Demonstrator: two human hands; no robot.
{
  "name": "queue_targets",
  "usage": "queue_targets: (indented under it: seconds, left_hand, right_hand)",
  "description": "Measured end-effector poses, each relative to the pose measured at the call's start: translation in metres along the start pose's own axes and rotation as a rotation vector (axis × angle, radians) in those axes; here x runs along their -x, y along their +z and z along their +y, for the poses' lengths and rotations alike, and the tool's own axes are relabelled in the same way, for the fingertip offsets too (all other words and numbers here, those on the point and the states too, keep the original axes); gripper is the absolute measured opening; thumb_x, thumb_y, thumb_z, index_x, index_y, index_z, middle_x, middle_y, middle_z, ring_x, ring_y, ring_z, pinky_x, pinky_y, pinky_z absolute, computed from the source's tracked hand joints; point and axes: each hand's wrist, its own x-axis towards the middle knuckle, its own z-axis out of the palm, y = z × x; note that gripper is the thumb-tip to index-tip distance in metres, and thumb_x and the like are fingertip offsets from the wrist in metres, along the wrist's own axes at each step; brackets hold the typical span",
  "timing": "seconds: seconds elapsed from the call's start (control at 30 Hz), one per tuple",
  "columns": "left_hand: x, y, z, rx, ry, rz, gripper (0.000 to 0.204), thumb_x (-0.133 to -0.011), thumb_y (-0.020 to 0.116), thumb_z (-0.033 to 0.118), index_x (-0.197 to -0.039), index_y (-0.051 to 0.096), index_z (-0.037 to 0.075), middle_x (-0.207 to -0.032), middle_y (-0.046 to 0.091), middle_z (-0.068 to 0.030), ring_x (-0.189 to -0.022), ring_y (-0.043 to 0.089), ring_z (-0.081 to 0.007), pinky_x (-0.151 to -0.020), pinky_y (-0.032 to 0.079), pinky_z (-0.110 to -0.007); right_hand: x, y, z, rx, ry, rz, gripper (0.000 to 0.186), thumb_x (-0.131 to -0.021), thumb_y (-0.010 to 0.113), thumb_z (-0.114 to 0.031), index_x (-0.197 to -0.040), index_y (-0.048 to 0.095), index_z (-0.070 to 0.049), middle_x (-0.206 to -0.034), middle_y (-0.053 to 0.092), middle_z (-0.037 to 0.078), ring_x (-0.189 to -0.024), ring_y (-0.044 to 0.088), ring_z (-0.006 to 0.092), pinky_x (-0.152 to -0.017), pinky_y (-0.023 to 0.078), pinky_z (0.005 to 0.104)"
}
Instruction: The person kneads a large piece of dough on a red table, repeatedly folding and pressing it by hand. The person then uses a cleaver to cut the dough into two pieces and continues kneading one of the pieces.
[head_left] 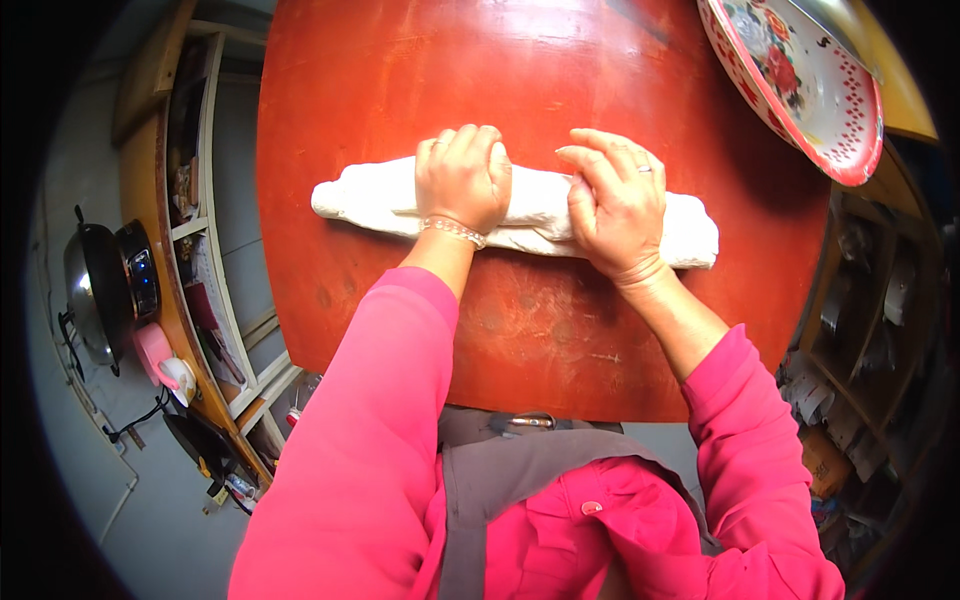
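A long white roll of dough [690,228] lies crosswise on a red board [550,340]. My left hand [462,178] is on the left part of the roll, its fingers curled over it and pressed together; a beaded bracelet circles that wrist. My right hand [615,200], with a ring on one finger, grips the roll right of centre with bent fingers, the index finger a little raised. Part of the dough is hidden under both hands.
A floral enamel basin [835,100] with a red rim overlaps the board's back right corner. At the left are a white-framed shelving unit [225,220], a black pan [95,290] and a pink object [152,355]. Cluttered wooden shelves [860,300] stand at the right.
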Motion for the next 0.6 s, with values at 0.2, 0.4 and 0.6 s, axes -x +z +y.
queue_targets:
  seconds: [0.2, 0.4, 0.6]
  left_hand:
    - [-0.028, 0.004, -0.001, 0.032, -0.056, -0.035, 0.016, -0.094, 0.056, 0.023, -0.088, 0.065, 0.011, -0.083, 0.070, -0.0078, -0.083, 0.065, -0.0298, -0.077, 0.049, -0.044]
    - [-0.038, 0.030, -0.016, 0.019, -0.112, 0.090, 0.033, -0.098, 0.047, 0.032, -0.087, 0.068, 0.008, -0.083, 0.072, -0.0206, -0.083, 0.068, -0.0461, -0.081, 0.052, -0.057]
    - [-0.059, -0.035, -0.005, 0.183, -0.341, -0.676, 0.026, -0.094, 0.057, 0.033, -0.100, 0.073, 0.013, -0.108, 0.075, -0.0098, -0.102, 0.070, -0.0296, -0.084, 0.055, -0.045]
  right_hand:
    - [-0.032, 0.026, 0.035, -0.092, 0.105, -0.026, 0.014, -0.091, 0.066, -0.019, -0.099, 0.073, -0.011, -0.110, 0.072, 0.008, -0.106, 0.066, 0.0314, -0.093, 0.050, 0.0446]
    - [-0.063, 0.044, 0.053, 0.005, 0.353, -0.123, 0.034, -0.095, 0.060, -0.036, -0.109, 0.076, -0.009, -0.118, 0.071, 0.019, -0.111, 0.068, 0.0353, -0.096, 0.053, 0.0450]
    - [-0.006, -0.010, 0.010, 0.144, 0.212, -0.647, 0.040, -0.099, 0.049, -0.037, -0.123, 0.071, -0.014, -0.123, 0.070, 0.016, -0.119, 0.064, 0.0338, -0.102, 0.050, 0.0478]
